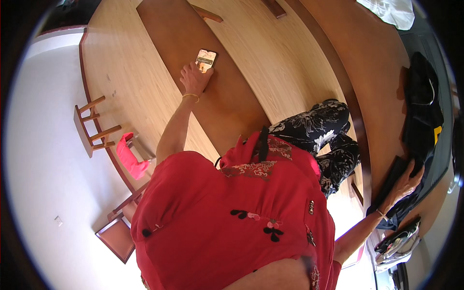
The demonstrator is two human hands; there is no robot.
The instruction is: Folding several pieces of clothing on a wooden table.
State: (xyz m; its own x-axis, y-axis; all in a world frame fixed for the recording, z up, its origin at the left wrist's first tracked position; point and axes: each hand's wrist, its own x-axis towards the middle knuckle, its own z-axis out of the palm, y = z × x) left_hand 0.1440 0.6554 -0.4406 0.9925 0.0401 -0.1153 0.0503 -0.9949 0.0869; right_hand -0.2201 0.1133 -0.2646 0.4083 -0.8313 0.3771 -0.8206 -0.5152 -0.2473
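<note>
On the left, my left hand (195, 78) lies over the lower end of a smartphone (206, 59) with a lit screen. Its thumb is at the phone's right edge and the fingers are at the left. The phone is on a long brown wooden bench (232, 87). Far to the right, my right hand (402, 185) has its thumb and fingers on black cloth (386, 181) at the brown table (377, 108). A fold of the dark cloth shows between the fingers. Beyond this hand lies a bundled black garment (422, 98) with a white cord and a yellow patch.
A white plastic bag (391, 11) and a dark grey-green sheet (417, 40) lie on the table's far side. Bags (398, 246) are at lower right. By the white wall stand a wooden stool (85, 130), a pink-red cloth (130, 157) and a chair (117, 237).
</note>
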